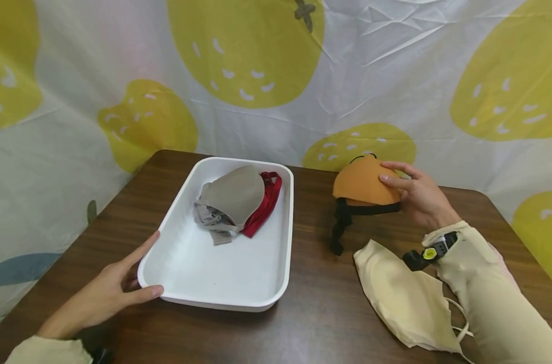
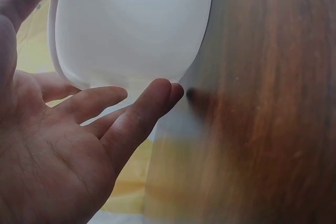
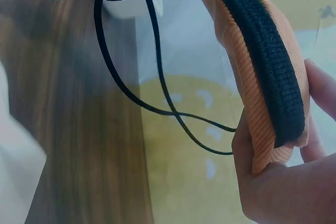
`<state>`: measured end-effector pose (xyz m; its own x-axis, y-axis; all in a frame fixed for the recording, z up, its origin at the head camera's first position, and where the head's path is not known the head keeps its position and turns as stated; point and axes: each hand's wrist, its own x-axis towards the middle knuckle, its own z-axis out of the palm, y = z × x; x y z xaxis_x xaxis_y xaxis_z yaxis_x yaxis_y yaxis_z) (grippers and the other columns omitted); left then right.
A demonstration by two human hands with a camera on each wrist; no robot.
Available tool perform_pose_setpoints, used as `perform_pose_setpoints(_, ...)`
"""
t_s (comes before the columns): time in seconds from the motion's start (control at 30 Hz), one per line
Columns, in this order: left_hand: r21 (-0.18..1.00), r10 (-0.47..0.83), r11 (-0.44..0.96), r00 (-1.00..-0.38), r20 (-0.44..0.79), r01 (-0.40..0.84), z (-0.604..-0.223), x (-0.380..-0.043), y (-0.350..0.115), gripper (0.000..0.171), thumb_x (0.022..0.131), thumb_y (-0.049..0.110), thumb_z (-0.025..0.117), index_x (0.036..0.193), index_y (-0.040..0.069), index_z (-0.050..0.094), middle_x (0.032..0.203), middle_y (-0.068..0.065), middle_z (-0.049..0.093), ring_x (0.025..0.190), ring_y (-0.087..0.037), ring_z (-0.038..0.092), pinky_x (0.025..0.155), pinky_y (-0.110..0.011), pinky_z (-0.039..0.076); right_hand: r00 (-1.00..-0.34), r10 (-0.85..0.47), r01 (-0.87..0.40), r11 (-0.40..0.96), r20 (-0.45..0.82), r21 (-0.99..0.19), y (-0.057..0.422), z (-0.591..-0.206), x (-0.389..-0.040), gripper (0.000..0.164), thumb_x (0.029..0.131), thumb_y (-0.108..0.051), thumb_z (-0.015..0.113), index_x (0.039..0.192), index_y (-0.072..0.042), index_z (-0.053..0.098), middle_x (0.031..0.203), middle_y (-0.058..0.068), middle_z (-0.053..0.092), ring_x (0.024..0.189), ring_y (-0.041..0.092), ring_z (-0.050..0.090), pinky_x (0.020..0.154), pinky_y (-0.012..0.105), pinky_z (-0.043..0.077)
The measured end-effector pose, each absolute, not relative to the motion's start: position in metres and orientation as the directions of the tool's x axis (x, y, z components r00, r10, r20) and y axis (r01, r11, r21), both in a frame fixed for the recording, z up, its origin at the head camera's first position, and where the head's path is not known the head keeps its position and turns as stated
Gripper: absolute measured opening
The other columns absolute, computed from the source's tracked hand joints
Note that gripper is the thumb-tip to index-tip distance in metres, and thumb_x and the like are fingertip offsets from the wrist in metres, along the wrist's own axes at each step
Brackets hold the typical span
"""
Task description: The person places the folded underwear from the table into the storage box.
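Observation:
In the head view, my right hand [image 1: 423, 197] holds a folded orange bra [image 1: 364, 182] with black trim above the table's right half. The right wrist view shows its ribbed orange edge [image 3: 241, 61] between thumb and fingers, and thin black cords [image 3: 123, 90] hanging in loops. My left hand [image 1: 107, 290] rests against the near left corner of a white tray [image 1: 214, 283], thumb and fingers spread along it. Fairly straight fingers [image 2: 131, 121] touch the tray's outside in the left wrist view. Inside the tray lie a grey bra [image 1: 235, 194] and a red bra [image 1: 264, 207], partly covered by the grey one.
A cream bra [image 1: 403, 298] with thin straps lies on the brown table [image 1: 312, 303], partly under my right forearm. A white curtain [image 1: 385, 65] with yellow fruit prints hangs behind the table and along its sides.

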<state>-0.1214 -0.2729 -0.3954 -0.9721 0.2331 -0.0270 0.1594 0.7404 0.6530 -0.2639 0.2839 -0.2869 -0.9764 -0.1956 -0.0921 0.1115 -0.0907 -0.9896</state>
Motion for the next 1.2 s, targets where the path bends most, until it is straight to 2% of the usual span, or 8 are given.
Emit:
perform_pose_setpoints(0.13,0.661,0.231,0.731,-0.973,-0.004,0.170,-0.397,-0.121,-0.273,0.103,0.088,0.038,0.077,0.162,0.035,0.006,0.160,-0.030,0.030,0.124,-0.035,0.055,0.083,-0.012,0.048,-0.972,-0.220,0.119,-0.133,-0.088,-0.984,0.271,-0.279,-0.260,0.034,0.097,-0.009,0.065,0.127,-0.022,0.057,0.112,-0.006,0.065,0.083,0.011,0.070,0.067,0.027,0.058)
perform_pose_setpoints(0.4,0.671,0.246,0.717,-0.969,0.009,0.188,-0.397,-0.120,-0.270,0.102,0.088,0.035,0.077,0.162,0.034,0.006,0.161,-0.029,0.030,0.127,-0.035,0.054,0.086,-0.014,0.050,-0.963,-0.264,0.097,-0.136,-0.058,-0.986,0.243,-0.268,-0.250,0.033,0.096,-0.005,0.065,0.125,-0.021,0.062,0.126,-0.003,0.053,0.086,0.010,0.069,0.071,0.027,0.058)
perform_pose_setpoints(0.53,0.674,0.242,0.718,-0.970,-0.004,0.176,-0.397,-0.120,-0.270,0.103,0.088,0.033,0.078,0.163,0.031,0.007,0.161,-0.030,0.028,0.129,-0.040,0.052,0.085,-0.012,0.048,-0.953,-0.303,0.074,-0.166,-0.021,-0.983,0.228,-0.265,-0.247,0.033,0.096,-0.002,0.064,0.124,-0.018,0.063,0.123,0.000,0.056,0.086,0.012,0.070,0.069,0.026,0.058)
perform_pose_setpoints(0.7,0.673,0.234,0.722,-0.972,-0.017,0.162,-0.396,-0.118,-0.270,0.103,0.088,0.032,0.078,0.163,0.030,0.006,0.160,-0.032,0.028,0.128,-0.041,0.053,0.087,-0.021,0.052,-0.944,-0.329,0.047,-0.150,0.005,-0.988,0.212,-0.261,-0.246,0.035,0.095,-0.001,0.066,0.126,-0.017,0.064,0.117,-0.001,0.064,0.077,0.010,0.069,0.051,0.019,0.049)
perform_pose_setpoints(0.8,0.675,0.225,0.723,-0.974,-0.028,0.148,-0.395,-0.118,-0.270,0.103,0.089,0.035,0.077,0.162,0.034,0.006,0.161,-0.030,0.027,0.127,-0.039,0.053,0.086,-0.021,0.053,-0.945,-0.328,0.040,-0.139,0.007,-0.989,0.206,-0.260,-0.247,0.035,0.094,-0.003,0.067,0.125,-0.017,0.064,0.118,-0.002,0.063,0.074,0.008,0.068,0.044,0.018,0.042)
perform_pose_setpoints(0.97,0.692,0.223,0.706,-0.975,-0.019,0.148,-0.394,-0.118,-0.270,0.102,0.088,0.037,0.078,0.162,0.037,0.006,0.162,-0.029,0.027,0.126,-0.037,0.054,0.082,-0.010,0.047,-0.939,-0.344,0.049,-0.138,0.002,-0.989,0.193,-0.260,-0.249,0.034,0.095,-0.003,0.066,0.125,-0.018,0.063,0.123,-0.001,0.058,0.076,0.008,0.067,0.045,0.018,0.044)
perform_pose_setpoints(1.1,0.689,0.217,0.712,-0.976,-0.028,0.138,-0.395,-0.119,-0.271,0.103,0.088,0.038,0.077,0.161,0.038,0.006,0.162,-0.028,0.026,0.127,-0.039,0.053,0.084,-0.014,0.049,-0.935,-0.355,0.048,-0.152,0.010,-0.987,0.179,-0.258,-0.248,0.034,0.095,-0.002,0.064,0.125,-0.018,0.063,0.123,-0.001,0.058,0.076,0.008,0.067,0.047,0.017,0.046)
perform_pose_setpoints(1.2,0.665,0.210,0.732,-0.977,-0.018,0.146,-0.396,-0.119,-0.272,0.103,0.088,0.039,0.078,0.161,0.039,0.006,0.161,-0.028,0.029,0.125,-0.035,0.055,0.085,-0.015,0.050,-0.928,-0.373,0.060,-0.174,0.009,-0.983,0.167,-0.255,-0.245,0.034,0.096,0.001,0.062,0.124,-0.018,0.063,0.117,-0.001,0.062,0.078,0.010,0.068,0.054,0.018,0.051)
